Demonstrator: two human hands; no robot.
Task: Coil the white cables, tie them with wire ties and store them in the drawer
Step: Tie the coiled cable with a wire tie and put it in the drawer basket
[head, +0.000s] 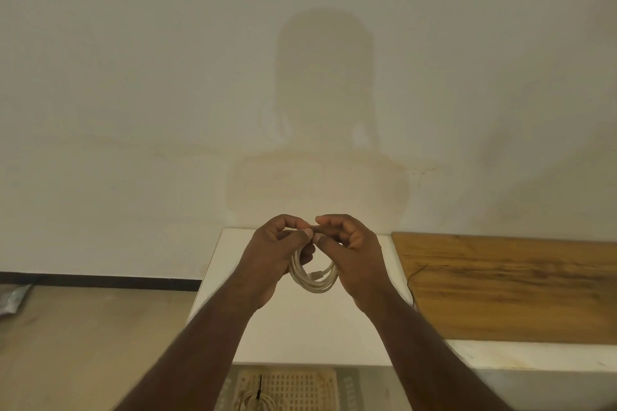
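Note:
A coiled white cable (314,280) hangs in a small loop between both hands, above the white cabinet top (300,327). My left hand (273,253) grips the coil's left side, its thumb and fingertips meeting at the top. My right hand (350,253) holds the coil's right side and pinches at the same spot on top; whether a wire tie is between the fingers cannot be made out. Below the cabinet's front edge an open drawer (287,387) with a perforated tray shows another coiled white cable (255,402) bound with a dark tie.
A wooden board (507,287) lies on the counter to the right, with a thin dark wire at its left edge. A plain wall stands right behind the cabinet. To the left lies tan floor with a grey item (13,297) at the far edge.

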